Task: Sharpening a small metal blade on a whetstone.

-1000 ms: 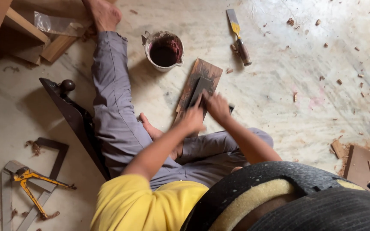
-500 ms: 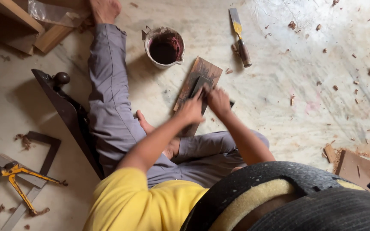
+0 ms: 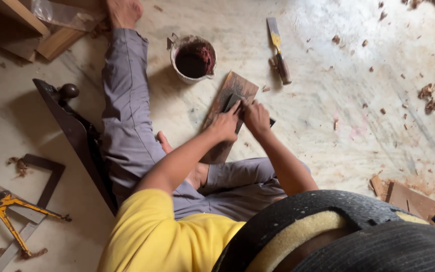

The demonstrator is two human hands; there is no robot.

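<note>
My hands have slid the blade toward 1 o'clock along the sharpening stone. My left hand and right hand grasp it flat; it looks rigid, thin and slippery, so I hold near the edge.

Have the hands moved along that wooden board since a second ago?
Yes. Both the left hand and right hand slid up the wooden board, toward the paint pot.

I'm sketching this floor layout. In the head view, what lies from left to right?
Yellow-handled tool → dark hand plane → stained cup → left hand → right hand, both on the wooden block → chisel → wood scraps.
</note>
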